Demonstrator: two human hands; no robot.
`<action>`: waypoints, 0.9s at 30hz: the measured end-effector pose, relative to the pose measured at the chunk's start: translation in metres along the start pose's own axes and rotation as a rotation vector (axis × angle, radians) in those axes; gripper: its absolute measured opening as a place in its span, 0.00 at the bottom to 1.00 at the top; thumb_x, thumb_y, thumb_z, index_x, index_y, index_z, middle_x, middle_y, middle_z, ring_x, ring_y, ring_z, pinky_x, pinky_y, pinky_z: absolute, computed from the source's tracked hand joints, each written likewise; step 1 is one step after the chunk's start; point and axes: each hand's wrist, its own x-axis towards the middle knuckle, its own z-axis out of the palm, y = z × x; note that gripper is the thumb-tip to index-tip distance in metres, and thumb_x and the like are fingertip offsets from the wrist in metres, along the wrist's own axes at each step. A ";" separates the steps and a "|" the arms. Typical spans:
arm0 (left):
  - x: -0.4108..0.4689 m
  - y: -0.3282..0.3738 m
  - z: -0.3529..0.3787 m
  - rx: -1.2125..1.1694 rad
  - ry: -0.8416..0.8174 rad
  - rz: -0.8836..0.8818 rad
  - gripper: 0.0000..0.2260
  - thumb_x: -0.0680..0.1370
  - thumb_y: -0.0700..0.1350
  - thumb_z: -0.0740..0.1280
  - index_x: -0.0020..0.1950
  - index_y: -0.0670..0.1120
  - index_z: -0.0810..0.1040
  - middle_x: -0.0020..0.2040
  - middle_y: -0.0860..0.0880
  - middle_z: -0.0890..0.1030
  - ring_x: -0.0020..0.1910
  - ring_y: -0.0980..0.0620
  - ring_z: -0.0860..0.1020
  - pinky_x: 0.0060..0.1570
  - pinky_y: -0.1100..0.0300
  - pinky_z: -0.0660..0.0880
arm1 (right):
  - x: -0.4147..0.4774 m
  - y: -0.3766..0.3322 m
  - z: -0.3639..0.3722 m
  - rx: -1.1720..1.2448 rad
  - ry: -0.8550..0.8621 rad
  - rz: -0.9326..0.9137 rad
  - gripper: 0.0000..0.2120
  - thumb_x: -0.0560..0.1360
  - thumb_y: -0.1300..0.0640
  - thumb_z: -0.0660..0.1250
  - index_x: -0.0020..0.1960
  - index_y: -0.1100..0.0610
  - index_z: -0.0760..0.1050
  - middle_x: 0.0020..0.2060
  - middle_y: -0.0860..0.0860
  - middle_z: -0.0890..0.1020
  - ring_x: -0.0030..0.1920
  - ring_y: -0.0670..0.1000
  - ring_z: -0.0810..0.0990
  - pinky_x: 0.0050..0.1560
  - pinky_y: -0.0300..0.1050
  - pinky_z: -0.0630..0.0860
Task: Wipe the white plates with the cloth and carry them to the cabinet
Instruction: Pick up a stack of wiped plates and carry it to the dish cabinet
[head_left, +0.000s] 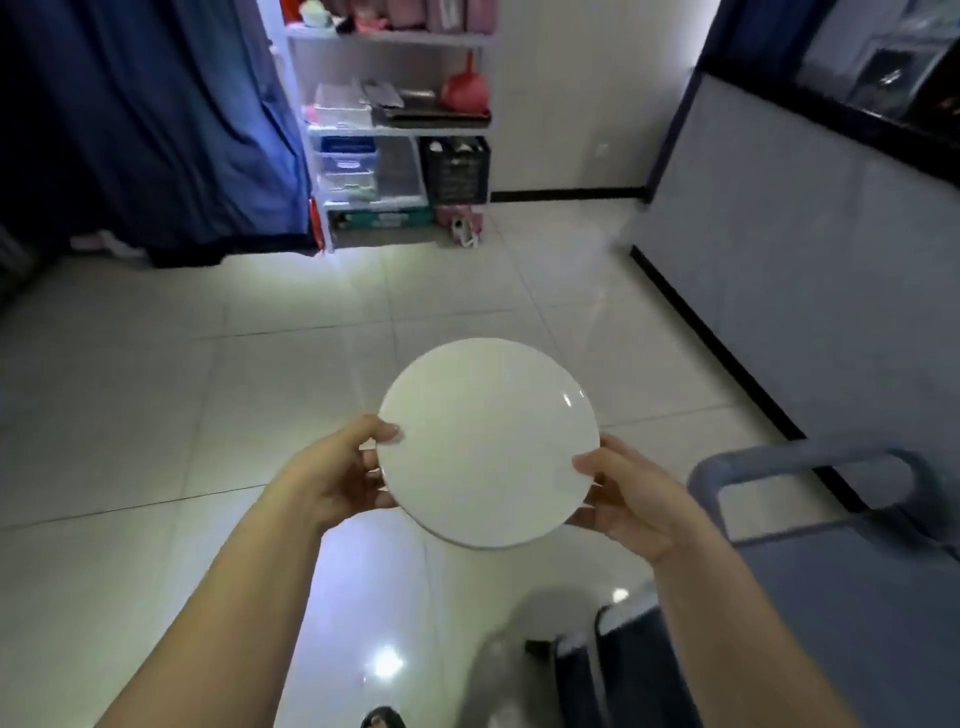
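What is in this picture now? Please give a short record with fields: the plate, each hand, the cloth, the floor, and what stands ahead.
plate: white plate, held in the air over the floor, top face up
left hand: left hand grips the plate's left edge, thumb on top
right hand: right hand grips the right edge
cloth: not in view
floor: pale glossy tile floor
ahead: white shelf unit with boxes and a black crate, beside a blue curtain
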 end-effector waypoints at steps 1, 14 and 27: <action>0.008 0.018 -0.026 -0.026 0.021 0.019 0.09 0.71 0.39 0.66 0.51 0.42 0.76 0.37 0.46 0.69 0.36 0.45 0.66 0.36 0.51 0.79 | 0.025 -0.004 0.029 -0.016 -0.017 0.013 0.15 0.75 0.67 0.63 0.60 0.58 0.76 0.51 0.58 0.82 0.47 0.60 0.81 0.45 0.58 0.82; 0.151 0.207 -0.283 -0.291 0.368 0.060 0.11 0.75 0.41 0.64 0.56 0.42 0.76 0.43 0.43 0.76 0.37 0.47 0.74 0.27 0.53 0.80 | 0.353 -0.049 0.332 -0.220 -0.258 0.258 0.17 0.70 0.66 0.68 0.58 0.59 0.76 0.51 0.57 0.81 0.48 0.57 0.81 0.40 0.53 0.81; 0.288 0.393 -0.495 -0.621 0.604 0.183 0.20 0.63 0.46 0.69 0.53 0.44 0.76 0.36 0.47 0.66 0.30 0.52 0.63 0.36 0.53 0.81 | 0.660 -0.111 0.636 -0.468 -0.630 0.405 0.17 0.74 0.65 0.65 0.63 0.60 0.75 0.49 0.58 0.80 0.43 0.57 0.81 0.41 0.53 0.81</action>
